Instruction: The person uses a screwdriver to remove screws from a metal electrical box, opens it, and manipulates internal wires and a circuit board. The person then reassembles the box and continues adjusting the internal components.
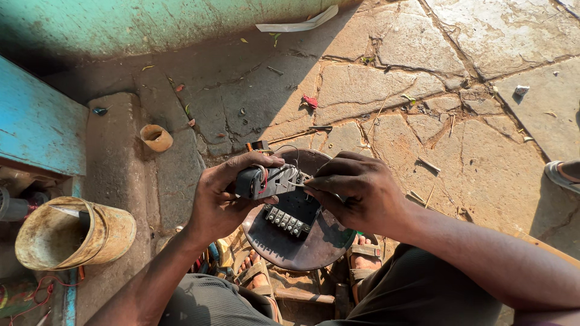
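Small grey electrical part [264,181] with red and black wires, held above the far-left edge of a round dark tabletop [284,247]. Left hand [226,196]: fingers clamped round the part. Right hand [356,190]: fingers pinched together on a thin lead at its right end. Best done with the part held still, lead worked close to the body, wires untangled. Terminal strip [285,221] lies mid-tabletop, just under the hands. Rusty can [72,240] at left, cardboard ring [156,137] beyond; sandalled feet below.
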The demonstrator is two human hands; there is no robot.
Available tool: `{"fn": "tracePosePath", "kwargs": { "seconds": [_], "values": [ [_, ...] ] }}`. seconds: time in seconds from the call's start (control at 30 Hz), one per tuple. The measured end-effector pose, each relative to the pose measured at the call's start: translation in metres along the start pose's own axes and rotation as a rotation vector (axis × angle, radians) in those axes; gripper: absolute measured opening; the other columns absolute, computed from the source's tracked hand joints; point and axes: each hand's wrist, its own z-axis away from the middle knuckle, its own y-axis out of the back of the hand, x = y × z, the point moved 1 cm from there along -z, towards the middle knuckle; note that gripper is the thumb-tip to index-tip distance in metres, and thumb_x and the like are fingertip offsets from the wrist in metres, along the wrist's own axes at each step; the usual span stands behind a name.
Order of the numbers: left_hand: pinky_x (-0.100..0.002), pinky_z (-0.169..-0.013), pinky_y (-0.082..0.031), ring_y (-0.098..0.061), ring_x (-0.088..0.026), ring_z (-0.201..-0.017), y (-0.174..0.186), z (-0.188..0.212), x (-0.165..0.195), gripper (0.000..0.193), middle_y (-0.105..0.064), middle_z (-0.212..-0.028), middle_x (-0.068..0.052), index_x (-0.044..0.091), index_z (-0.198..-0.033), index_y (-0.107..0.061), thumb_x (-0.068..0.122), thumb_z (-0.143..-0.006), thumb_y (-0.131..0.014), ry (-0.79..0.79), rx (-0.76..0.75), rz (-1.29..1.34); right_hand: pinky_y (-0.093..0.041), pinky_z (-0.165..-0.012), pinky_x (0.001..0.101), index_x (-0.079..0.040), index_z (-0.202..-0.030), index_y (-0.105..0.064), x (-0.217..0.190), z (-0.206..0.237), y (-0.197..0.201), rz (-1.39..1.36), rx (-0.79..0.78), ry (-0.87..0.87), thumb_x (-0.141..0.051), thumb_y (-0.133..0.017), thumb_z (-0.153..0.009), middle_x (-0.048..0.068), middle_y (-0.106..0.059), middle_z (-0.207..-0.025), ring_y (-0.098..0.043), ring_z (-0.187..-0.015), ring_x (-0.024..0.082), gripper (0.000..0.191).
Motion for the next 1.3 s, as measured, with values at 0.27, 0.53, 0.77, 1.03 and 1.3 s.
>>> {"fn": "tracePosePath", "kwargs": {
  "seconds": [0.27, 0.53, 0.77, 1.03, 1.3],
  "values": [
    [-0.033, -0.094, -0.066, -0.074, -0.020, -0.117, 0.002, -0.001, 0.007, 0.058, -0.074, -0.129, -0.010, 0.013, -0.132, -0.062, 0.008, -0.080, -0.088, 0.048, -0.023, -0.012, -0.055, -0.063, 0.0366, -0.006, -0.097, -0.078, 0.004, 0.002, -0.008, -0.039, 0.029, 0.054, -0.005, -0.082, -0.081, 0.009, -0.073, -0.088, -0.070, -0.076, 0.024, 0.016],
    [-0.031, -0.096, -0.066, -0.075, -0.015, -0.110, -0.005, -0.004, 0.010, 0.053, -0.077, -0.122, -0.008, 0.009, -0.127, -0.067, -0.002, -0.078, -0.086, 0.066, -0.079, -0.017, -0.054, -0.058, 0.0359, -0.006, -0.097, -0.081, 0.013, 0.006, -0.030, 0.016, -0.011, 0.046, -0.008, -0.084, -0.084, 0.007, -0.071, -0.078, -0.067, -0.068, 0.021, 0.013],
    [-0.037, -0.102, -0.062, -0.071, -0.021, -0.122, 0.003, -0.009, 0.001, 0.050, -0.073, -0.128, -0.011, 0.008, -0.127, -0.065, 0.003, -0.081, -0.085, 0.057, -0.054, 0.043, -0.058, -0.066, 0.0362, -0.006, -0.098, -0.078, 0.011, -0.001, -0.021, 0.088, -0.023, 0.040, -0.016, -0.081, -0.087, 0.009, -0.076, -0.090, -0.070, -0.079, 0.023, 0.015],
    [-0.040, -0.108, -0.063, -0.072, -0.025, -0.125, 0.006, -0.005, 0.003, 0.047, -0.074, -0.127, -0.013, 0.007, -0.124, -0.066, 0.004, -0.082, -0.086, 0.007, -0.053, 0.021, -0.060, -0.069, 0.0343, -0.003, -0.103, -0.076, 0.003, 0.001, -0.010, 0.086, 0.033, 0.144, -0.006, -0.083, -0.084, 0.011, -0.075, -0.095, -0.073, -0.083, 0.024, 0.020],
    [-0.038, -0.109, -0.060, -0.071, -0.025, -0.125, 0.002, -0.008, 0.016, 0.051, -0.073, -0.128, -0.014, 0.005, -0.126, -0.064, 0.003, -0.080, -0.086, 0.038, -0.007, 0.050, -0.060, -0.069, 0.0358, -0.002, -0.104, -0.075, 0.013, 0.002, -0.018, 0.092, 0.030, 0.211, -0.005, -0.083, -0.084, 0.012, -0.073, -0.095, -0.073, -0.084, 0.026, 0.022]
  ]
}}
